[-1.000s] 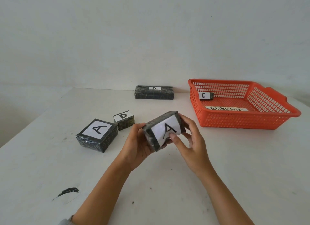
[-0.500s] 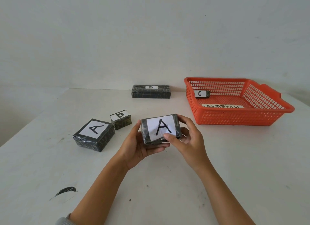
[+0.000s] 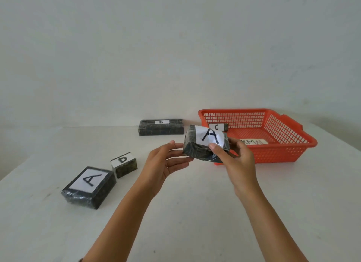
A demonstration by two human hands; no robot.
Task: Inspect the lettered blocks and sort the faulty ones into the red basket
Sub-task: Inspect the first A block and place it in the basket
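Flat A block [image 3: 88, 185]: lies at the lower left of the frame on the table [image 3: 195, 218], label up, untouched. It has not moved in the last second.
D block [image 3: 124, 164]: just beside the flat A block, at its upper right corner; also unchanged.
B block [image 3: 161, 127]: at the far edge of the table, near the centre of the frame, by the wall; unchanged.
Left hand [image 3: 166, 164]: half a second ago it gripped the block from the left. Now its fingers are almost straight and only the tips seem to reach the block's left end. I judge that it is letting go.
Held A block [image 3: 203, 144]: in the air, right of centre, in front of the basket's left front corner in the picture. Before, it was in the middle of the frame; now it has gone up and to the right. Its wrapping looks crumpled and its label is bent.
Right hand [image 3: 236, 160]: carries the block alone, with the thumb on the white label and the other fingers curled behind.
C block [image 3: 218, 127]: already inside the basket, at its far left corner.
Red basket [image 3: 283, 154]: at the right of the frame; it also holds a paper strip [image 3: 254, 141], with its letters partly hidden.
Meaning: the inspection seems finished and this block is probably judged faulty. It is not yet over the rim, so the drop is still to come.
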